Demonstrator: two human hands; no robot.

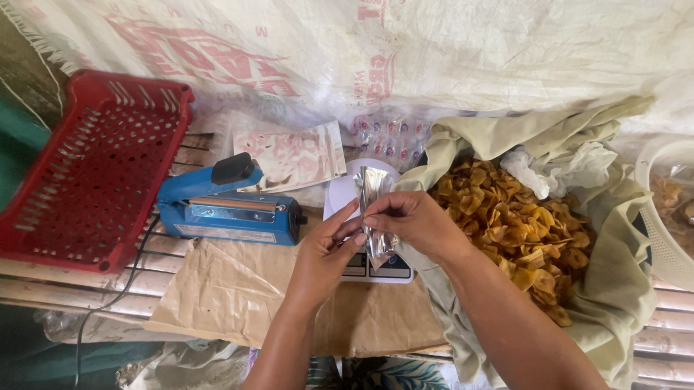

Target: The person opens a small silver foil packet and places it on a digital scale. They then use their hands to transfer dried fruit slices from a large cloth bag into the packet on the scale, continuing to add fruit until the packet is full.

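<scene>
Both my hands hold a silver foil pouch (372,187) upright above a white kitchen scale (345,197). My left hand (326,255) pinches the pouch's lower left edge. On the right side my right hand (412,222) grips it, fingers curled over the foil. Right of my hands a pile of yellow fried chips (515,230) lies in a pale green cloth (617,284). A blue heat sealer (225,205) sits left of the scale.
A red plastic crate (84,169) stands at the left on the bamboo slat table (59,291). Printed pouches (297,156) lie behind the sealer. Brown paper (225,292) covers the table's middle. A white basket (681,217) with packets is at the right edge.
</scene>
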